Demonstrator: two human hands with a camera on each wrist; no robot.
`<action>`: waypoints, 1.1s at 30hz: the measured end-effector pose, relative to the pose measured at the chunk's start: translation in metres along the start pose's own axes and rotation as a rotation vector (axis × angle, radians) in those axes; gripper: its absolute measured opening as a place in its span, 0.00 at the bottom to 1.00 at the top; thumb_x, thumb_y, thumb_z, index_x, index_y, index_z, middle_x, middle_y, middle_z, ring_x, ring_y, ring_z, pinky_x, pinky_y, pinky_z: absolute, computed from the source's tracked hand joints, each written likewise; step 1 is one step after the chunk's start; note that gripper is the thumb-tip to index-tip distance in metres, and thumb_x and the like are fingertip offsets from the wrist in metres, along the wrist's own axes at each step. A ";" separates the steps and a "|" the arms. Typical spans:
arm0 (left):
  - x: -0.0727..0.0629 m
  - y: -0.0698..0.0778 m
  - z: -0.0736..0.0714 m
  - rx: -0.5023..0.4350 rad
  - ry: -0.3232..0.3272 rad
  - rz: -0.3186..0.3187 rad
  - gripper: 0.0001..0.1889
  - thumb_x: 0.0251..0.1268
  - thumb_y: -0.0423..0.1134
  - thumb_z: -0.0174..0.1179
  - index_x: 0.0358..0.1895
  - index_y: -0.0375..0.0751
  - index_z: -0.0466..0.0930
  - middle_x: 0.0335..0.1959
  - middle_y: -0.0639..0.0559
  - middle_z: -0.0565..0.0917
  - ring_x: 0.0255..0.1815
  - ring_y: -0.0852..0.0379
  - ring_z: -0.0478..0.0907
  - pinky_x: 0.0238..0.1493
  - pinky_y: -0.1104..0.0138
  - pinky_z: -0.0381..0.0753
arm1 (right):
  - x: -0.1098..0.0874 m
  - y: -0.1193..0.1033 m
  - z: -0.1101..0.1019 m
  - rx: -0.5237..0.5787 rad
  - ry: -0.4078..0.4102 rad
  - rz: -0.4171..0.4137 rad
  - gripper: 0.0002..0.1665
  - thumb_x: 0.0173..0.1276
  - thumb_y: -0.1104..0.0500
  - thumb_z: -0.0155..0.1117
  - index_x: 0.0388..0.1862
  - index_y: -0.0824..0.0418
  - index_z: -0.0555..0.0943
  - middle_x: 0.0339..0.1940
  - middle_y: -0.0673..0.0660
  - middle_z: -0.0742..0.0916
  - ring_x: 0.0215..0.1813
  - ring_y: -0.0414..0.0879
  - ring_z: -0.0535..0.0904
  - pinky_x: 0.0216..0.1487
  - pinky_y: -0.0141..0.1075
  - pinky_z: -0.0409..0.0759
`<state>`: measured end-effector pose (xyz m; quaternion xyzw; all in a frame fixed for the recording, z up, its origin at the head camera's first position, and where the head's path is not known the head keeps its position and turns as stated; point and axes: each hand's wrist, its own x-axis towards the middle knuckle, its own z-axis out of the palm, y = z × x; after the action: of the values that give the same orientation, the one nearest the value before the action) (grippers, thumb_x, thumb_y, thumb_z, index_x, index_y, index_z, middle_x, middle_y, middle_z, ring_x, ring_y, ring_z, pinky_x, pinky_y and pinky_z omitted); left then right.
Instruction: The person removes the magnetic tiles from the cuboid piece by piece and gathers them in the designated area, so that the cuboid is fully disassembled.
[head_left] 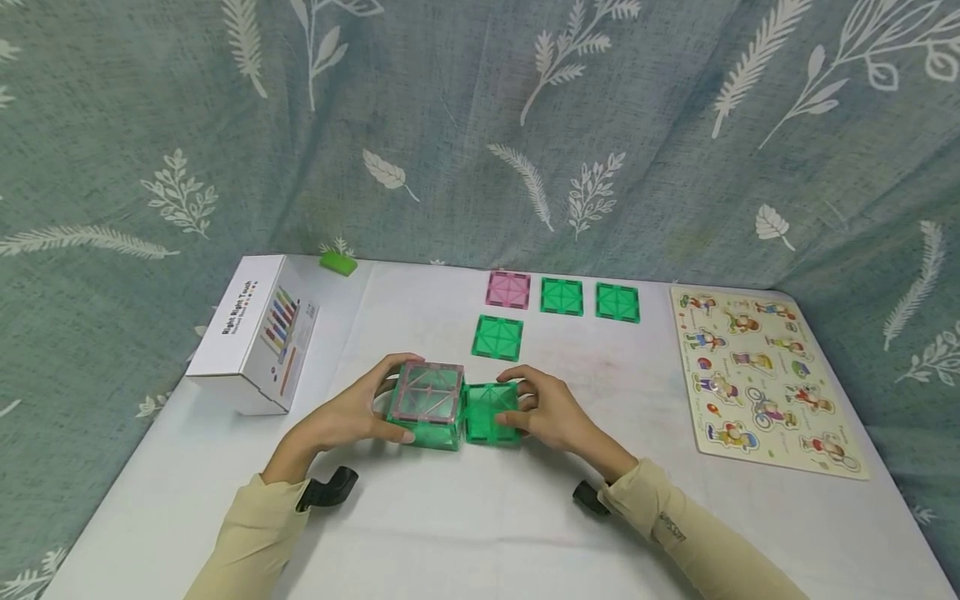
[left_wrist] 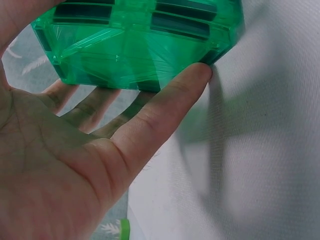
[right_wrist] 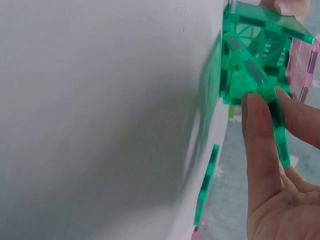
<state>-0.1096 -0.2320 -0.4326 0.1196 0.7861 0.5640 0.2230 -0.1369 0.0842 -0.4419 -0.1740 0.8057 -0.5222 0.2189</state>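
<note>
Green-walled, pink-topped translucent plastic box (head_left: 427, 407), seemingly one side short.
Left hand (head_left: 348, 415) curls round this box near the middle of the white table (head_left: 465, 533), thumb and fingers set wide; beside it, a green square plastic tile (head_left: 483, 410) is pinched in the right hand (head_left: 553, 412), angled, not yet flush; farther back lie a loose green tile (head_left: 498, 337), a pink tile (head_left: 508, 290) and two more green tiles (head_left: 562, 297), apparently unused.

R hand (right_wrist: 267, 185) pinches grn tile (right_wrist: 260, 76) nr box (right_wrist: 270, 18).
</note>
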 end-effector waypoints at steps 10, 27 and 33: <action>0.001 -0.001 -0.001 0.016 0.000 -0.010 0.55 0.46 0.36 0.80 0.76 0.58 0.53 0.79 0.44 0.55 0.82 0.30 0.43 0.67 0.36 0.70 | -0.012 0.009 -0.018 -0.050 0.099 -0.026 0.30 0.63 0.60 0.74 0.64 0.56 0.78 0.47 0.62 0.85 0.36 0.44 0.79 0.40 0.37 0.82; 0.000 -0.002 -0.001 0.024 0.005 -0.005 0.54 0.46 0.36 0.79 0.76 0.59 0.53 0.79 0.44 0.57 0.82 0.30 0.43 0.68 0.36 0.68 | 0.000 0.030 -0.062 -0.002 0.379 0.121 0.32 0.65 0.61 0.73 0.67 0.59 0.75 0.38 0.58 0.86 0.27 0.42 0.82 0.33 0.36 0.83; -0.001 -0.002 0.000 0.022 0.009 -0.011 0.54 0.46 0.36 0.79 0.76 0.58 0.53 0.79 0.44 0.55 0.82 0.29 0.42 0.67 0.36 0.69 | 0.011 0.037 -0.077 0.032 0.435 0.198 0.31 0.66 0.58 0.72 0.67 0.59 0.74 0.33 0.51 0.83 0.26 0.39 0.81 0.31 0.35 0.83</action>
<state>-0.1092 -0.2331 -0.4341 0.1151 0.7939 0.5545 0.2214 -0.1894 0.1518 -0.4502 0.0257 0.8385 -0.5362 0.0932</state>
